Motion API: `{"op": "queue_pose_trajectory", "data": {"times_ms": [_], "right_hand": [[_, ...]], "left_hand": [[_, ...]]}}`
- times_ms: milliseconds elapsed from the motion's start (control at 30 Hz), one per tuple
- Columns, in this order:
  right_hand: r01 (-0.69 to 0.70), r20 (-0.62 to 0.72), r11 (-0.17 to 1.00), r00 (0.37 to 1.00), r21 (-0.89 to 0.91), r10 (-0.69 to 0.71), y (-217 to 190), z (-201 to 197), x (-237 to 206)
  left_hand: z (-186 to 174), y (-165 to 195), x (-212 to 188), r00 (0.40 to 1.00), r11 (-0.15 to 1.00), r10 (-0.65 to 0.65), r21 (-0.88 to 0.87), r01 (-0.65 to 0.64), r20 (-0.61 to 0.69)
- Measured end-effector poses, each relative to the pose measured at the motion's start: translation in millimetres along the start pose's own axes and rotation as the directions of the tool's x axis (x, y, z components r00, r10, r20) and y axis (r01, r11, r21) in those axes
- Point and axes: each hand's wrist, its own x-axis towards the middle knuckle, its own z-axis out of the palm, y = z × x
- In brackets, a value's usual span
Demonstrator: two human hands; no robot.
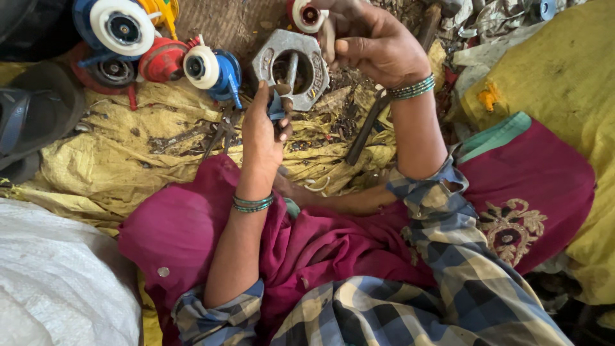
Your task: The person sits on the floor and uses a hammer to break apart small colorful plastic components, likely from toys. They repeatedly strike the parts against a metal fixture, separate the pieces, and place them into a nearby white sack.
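Grey cast-metal plate with a round central hole and chamfered corners (291,69) stands tilted on the yellow woven sacking (115,160), just beyond the person's knees. Left hand (266,131) is closed around a small blue-handled tool (277,107), whose dark metal tip rests against the lower rim of the plate's hole; a thin metal rod (292,67) crosses the hole upright. Right hand (371,41) is clenched above and to the right of the plate, fingers curled over a brownish piece of metal (328,38) that touches the plate's upper right edge (what exactly that piece is cannot be told, most of it hidden by the fingers). Both wrists carry green bead bangles (253,204). Behind the plate, at the top of the view, lies a cluster of castor wheels: white wheels in blue housings (211,69), a red housing (163,61), one red-and-white wheel (306,16) just beside the right hand. A long dark metal bar (365,131) lies on the sacking under the right forearm. Metal scraps and shavings litter the sacking near the plate. A grey sandal (25,122) sits at far left, well apart.
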Motion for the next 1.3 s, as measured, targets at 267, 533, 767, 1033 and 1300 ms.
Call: {"op": "queue_pose_trajectory", "data": {"times_ms": [267, 533, 767, 1033, 1300], "right_hand": [[-0.039, -0.171, 0.982, 0.983, 0.186, 0.072, 12, 1, -4], [-0.125, -0.222, 0.968, 0.959, 0.217, 0.174, 19, -4, -7], [-0.042, -0.217, 0.997, 0.974, 0.068, 0.056, 22, 2, -2], [0.037, -0.324, 0.975, 0.940, -0.220, -0.109, 21, 10, 2], [-0.005, -0.229, 0.947, 0.971, -0.322, -0.072, 23, -23, -5]], "left_hand": [[1, 0, -1, 1.000, 1.000, 0.013, 0.015, -0.013, -0.006], [2, 0, 1, 1.000, 1.000, 0.016, 0.021, -0.016, -0.018], [2, 0, -1, 1.000, 1.000, 0.008, 0.029, -0.007, -0.024], [5, 1, -1, 0.999, 0.999, 0.007, 0.040, -0.006, -0.031], [2, 1, 0, 0.999, 0.999, 0.037, 0.025, -0.036, -0.014]]}}
